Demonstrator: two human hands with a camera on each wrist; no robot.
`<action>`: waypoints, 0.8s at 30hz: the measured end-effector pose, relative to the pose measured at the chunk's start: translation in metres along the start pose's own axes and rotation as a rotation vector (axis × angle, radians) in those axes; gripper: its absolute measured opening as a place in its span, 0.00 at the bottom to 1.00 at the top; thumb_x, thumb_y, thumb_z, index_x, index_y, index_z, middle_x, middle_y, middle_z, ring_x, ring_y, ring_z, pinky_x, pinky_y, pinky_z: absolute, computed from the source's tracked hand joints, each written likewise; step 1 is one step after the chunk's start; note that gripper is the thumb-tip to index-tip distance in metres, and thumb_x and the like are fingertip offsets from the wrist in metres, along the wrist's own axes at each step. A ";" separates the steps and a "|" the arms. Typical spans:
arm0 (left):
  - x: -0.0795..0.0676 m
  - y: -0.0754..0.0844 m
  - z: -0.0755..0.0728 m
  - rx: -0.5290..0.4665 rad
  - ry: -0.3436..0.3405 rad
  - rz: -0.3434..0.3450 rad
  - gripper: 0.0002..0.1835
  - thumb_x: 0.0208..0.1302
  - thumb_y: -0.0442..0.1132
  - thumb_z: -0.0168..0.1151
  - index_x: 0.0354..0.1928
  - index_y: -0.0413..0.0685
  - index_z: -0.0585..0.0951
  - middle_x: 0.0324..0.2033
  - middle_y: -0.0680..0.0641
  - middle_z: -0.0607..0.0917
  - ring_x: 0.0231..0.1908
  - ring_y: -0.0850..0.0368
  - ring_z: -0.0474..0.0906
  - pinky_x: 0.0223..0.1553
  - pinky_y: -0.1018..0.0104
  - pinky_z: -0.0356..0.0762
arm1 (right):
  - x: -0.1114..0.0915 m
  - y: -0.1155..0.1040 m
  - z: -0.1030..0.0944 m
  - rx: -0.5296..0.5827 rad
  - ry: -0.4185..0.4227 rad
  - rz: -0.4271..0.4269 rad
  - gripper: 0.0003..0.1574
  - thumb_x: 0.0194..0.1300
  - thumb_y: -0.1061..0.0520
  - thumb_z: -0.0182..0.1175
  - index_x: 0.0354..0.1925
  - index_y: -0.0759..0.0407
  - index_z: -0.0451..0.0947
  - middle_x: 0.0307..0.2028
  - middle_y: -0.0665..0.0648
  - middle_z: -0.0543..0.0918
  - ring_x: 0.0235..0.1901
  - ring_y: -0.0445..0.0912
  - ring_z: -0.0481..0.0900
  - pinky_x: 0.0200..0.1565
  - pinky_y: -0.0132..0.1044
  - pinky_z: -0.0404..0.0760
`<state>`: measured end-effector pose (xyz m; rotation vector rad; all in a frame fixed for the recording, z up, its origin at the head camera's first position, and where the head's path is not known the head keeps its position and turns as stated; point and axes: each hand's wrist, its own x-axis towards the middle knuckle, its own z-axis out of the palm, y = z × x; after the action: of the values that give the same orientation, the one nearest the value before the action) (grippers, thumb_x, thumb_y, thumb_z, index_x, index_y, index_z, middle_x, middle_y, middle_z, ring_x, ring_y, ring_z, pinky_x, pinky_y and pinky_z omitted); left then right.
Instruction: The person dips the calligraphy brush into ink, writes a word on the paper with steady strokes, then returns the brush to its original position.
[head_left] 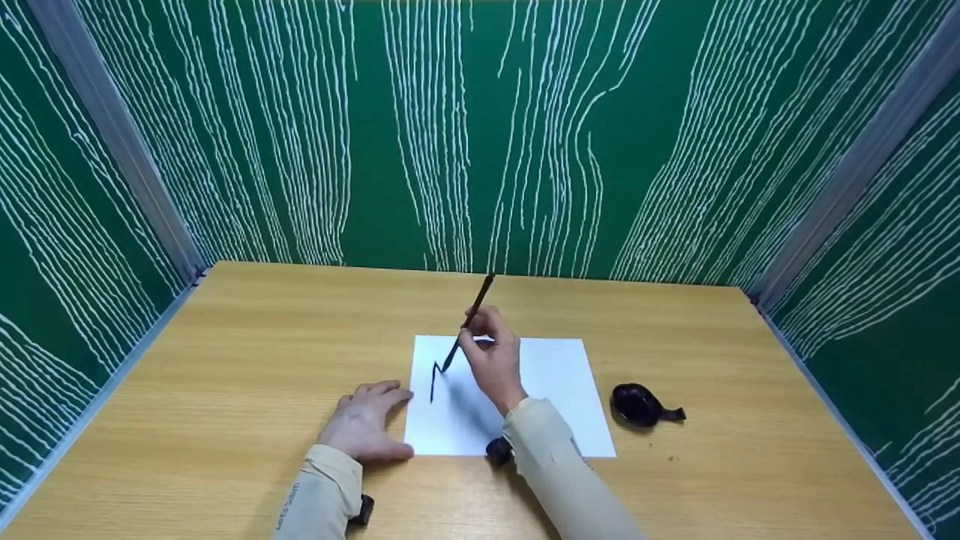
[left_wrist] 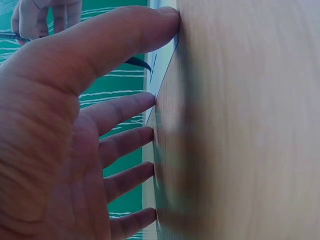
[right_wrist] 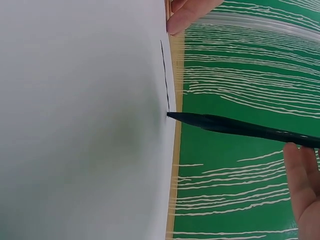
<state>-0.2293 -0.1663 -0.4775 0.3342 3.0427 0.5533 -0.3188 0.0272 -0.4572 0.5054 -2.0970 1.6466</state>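
My right hand (head_left: pixel 493 360) holds a dark brush (head_left: pixel 480 298) between thumb and fingers, its handle slanting up and away. In the right wrist view the brush's black tip (right_wrist: pixel 175 115) meets the white paper (right_wrist: pixel 90 60) at the end of a thin black line (right_wrist: pixel 165 70). In the head view the black stroke (head_left: pixel 433 382) rises on the paper's left part and then bends down to the tip. My left hand (head_left: pixel 365 421) rests with spread fingers at the paper's left edge, thumb by the near left corner and a fingertip at the side; its fingertips (left_wrist: pixel 150 100) press the tabletop.
A small black dish with a short handle (head_left: pixel 637 406) sits right of the paper on the wooden table (head_left: pixel 262 360). Small dark specks lie near it. Dark wrist-worn devices show under both sleeves (head_left: pixel 559 457). Green walls with white wavy lines (head_left: pixel 367 135) enclose the table.
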 end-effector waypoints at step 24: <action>-0.001 0.001 0.001 0.003 0.012 0.006 0.44 0.27 0.60 0.68 0.56 0.62 0.70 0.59 0.50 0.67 0.58 0.47 0.61 0.54 0.44 0.59 | -0.001 -0.003 -0.003 -0.010 0.032 -0.038 0.16 0.53 0.62 0.54 0.38 0.42 0.71 0.25 0.47 0.76 0.26 0.39 0.76 0.26 0.36 0.78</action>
<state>-0.2284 -0.1656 -0.4778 0.3410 3.0557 0.5535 -0.3159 0.0296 -0.4542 0.5095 -2.0593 1.6122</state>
